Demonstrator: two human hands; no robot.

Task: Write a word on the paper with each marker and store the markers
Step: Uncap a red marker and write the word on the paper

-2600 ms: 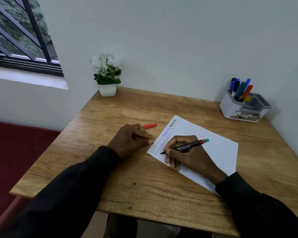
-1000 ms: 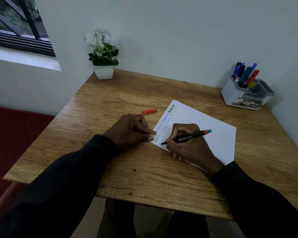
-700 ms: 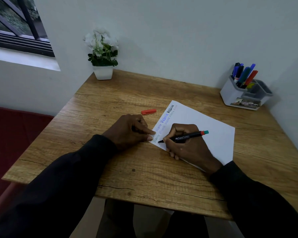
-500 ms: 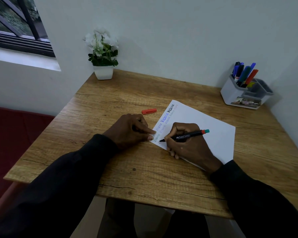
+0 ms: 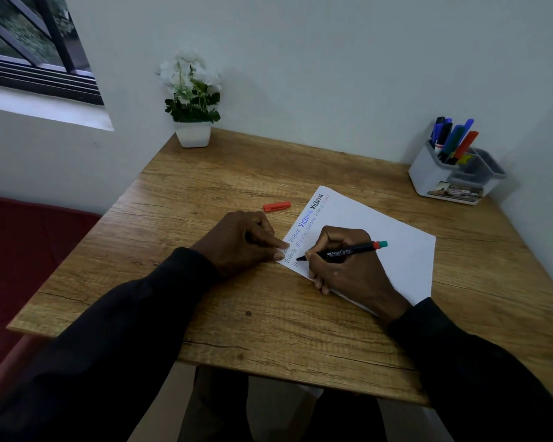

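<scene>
A white sheet of paper (image 5: 380,240) lies tilted on the wooden table, with several words written in rows along its left edge. My right hand (image 5: 348,272) grips a black marker (image 5: 345,252) with a red and green end, its tip touching the paper's near left corner. My left hand (image 5: 240,242) rests on the table with its fingertips pressing the paper's left edge. The marker's orange cap (image 5: 276,206) lies loose on the table just beyond my left hand. A white and grey holder (image 5: 428,178) at the back right has several markers (image 5: 452,140) standing in it.
A small white pot with white flowers (image 5: 192,100) stands at the table's back left corner against the wall. The wooden table (image 5: 205,173) meets walls at the back and right. A window is at upper left and a red surface lies below the table's left edge.
The marker tip has shifted slightly along the lowest row near the paper's corner. My left hand has stayed pressing the paper's edge. The view dropped lower after the earliest frame.
</scene>
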